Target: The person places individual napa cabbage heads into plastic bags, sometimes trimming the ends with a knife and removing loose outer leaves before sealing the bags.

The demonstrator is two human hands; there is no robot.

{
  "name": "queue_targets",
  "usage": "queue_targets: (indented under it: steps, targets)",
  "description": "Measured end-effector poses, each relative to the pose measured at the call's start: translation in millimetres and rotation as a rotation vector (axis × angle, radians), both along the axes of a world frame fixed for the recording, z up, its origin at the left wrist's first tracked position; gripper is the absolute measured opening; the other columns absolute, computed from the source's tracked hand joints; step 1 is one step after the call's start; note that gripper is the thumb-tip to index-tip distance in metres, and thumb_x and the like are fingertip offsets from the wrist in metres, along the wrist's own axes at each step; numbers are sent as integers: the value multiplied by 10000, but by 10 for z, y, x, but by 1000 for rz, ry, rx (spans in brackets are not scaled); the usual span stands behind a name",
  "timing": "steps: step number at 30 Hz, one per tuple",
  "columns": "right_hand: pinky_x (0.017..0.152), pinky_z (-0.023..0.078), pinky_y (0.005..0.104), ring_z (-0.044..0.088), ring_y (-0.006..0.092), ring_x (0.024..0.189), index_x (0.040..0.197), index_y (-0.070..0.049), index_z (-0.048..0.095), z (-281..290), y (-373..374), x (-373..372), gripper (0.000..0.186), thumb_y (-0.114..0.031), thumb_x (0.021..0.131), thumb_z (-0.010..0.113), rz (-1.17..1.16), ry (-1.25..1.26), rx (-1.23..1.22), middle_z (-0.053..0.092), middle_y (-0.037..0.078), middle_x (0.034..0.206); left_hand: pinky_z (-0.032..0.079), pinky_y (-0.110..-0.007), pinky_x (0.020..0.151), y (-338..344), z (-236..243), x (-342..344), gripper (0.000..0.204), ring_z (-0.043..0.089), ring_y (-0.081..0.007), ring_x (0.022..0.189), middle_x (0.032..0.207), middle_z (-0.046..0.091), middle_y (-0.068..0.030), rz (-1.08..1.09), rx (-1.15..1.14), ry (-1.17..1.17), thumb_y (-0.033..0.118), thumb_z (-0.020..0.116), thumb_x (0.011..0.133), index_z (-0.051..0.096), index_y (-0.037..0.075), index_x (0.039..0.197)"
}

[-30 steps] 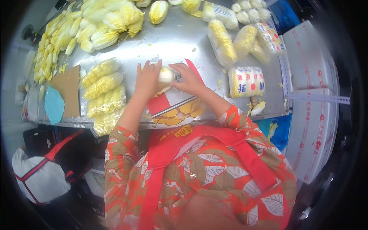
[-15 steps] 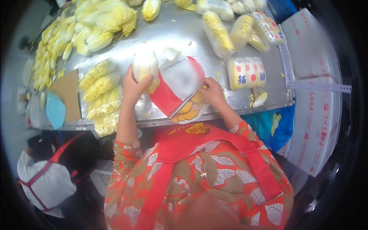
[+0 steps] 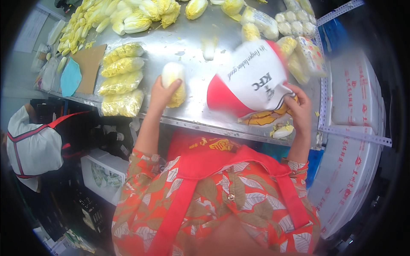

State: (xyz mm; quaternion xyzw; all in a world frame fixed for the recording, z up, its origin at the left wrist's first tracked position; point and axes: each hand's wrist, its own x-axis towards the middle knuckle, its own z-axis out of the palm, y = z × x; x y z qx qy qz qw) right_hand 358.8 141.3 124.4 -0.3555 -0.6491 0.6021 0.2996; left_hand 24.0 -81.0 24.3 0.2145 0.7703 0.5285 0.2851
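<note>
My left hand (image 3: 161,94) is wrapped round a pale yellow-white Chinese cabbage (image 3: 174,74), which stays close to the steel table top. In my right hand (image 3: 300,106) is the edge of a red and white printed sheet or bag (image 3: 252,70) with a yellow-brown picture along its near border; I cannot tell which of the two it is. The sheet spreads over the right half of the table and covers part of the wrapped cabbages (image 3: 297,68) behind it. A small cabbage piece (image 3: 282,131) lies by the table edge, below my right hand.
Clear-bagged yellow cabbages (image 3: 121,81) lie stacked at left, beside brown cardboard (image 3: 89,68) and a light-blue sheet (image 3: 71,77). Loose cabbages (image 3: 139,17) heap at the back. White printed boxes (image 3: 350,170) stand at right. A person in white (image 3: 36,149) is at lower left.
My right hand has swung the printed sheet rightward, away from the cabbage, and it now spreads wider. My left hand still holds the cabbage. The view has shifted a little.
</note>
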Motion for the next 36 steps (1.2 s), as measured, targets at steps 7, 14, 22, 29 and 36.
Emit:
queue_targets:
  steps: [7, 14, 22, 29, 36]
  targets:
    - [777, 444, 198, 561, 82, 854, 1102, 15, 622, -249, 137, 382, 290, 0, 813, 633, -161, 70, 166, 614, 41, 996, 377, -448, 989, 338, -150, 781, 753, 420, -381, 1227, 1303, 452, -238, -79, -116, 901, 327, 739, 732, 410, 26, 1339]
    - [764, 489, 225, 597, 92, 848, 1150, 17, 583, -367, -10, 237, 353, 31, 801, 634, 22, 251, -154, 639, 55, 1003, 399, -346, 976, -151, 168, 1564, 747, 444, -206, 1223, 1347, 455, -108, -389, 304, -520, 332, 677, 843, 303, 23, 1411]
    - [909, 408, 255, 530, 145, 1035, 1197, -34, 572, -629, -678, -478, 446, -36, 764, 682, 396, 71, 139, 555, 86, 1198, 400, -340, 968, -1133, 367, 2066, 550, 472, -166, 1165, 1272, 514, -70, 124, 450, -393, 201, 641, 875, 409, -3, 1330]
    - [557, 494, 232, 599, 136, 843, 1365, -32, 385, -1378, -2146, -1195, 618, 33, 794, 612, 878, -149, -541, 590, 107, 1103, 484, -370, 919, -2931, -1235, 2234, 401, 606, -216, 1046, 1181, 605, -106, 674, 358, -1006, 79, 617, 844, 521, 12, 1227]
    - [437, 458, 228, 558, 104, 533, 1359, -118, 435, -2600, -2288, -1009, 611, 58, 791, 574, 912, -885, -866, 641, 61, 858, 480, -386, 910, -3452, -2240, 2735, 490, 574, -227, 1071, 1201, 566, -112, 816, 538, -1091, 48, 590, 848, 450, 89, 1316]
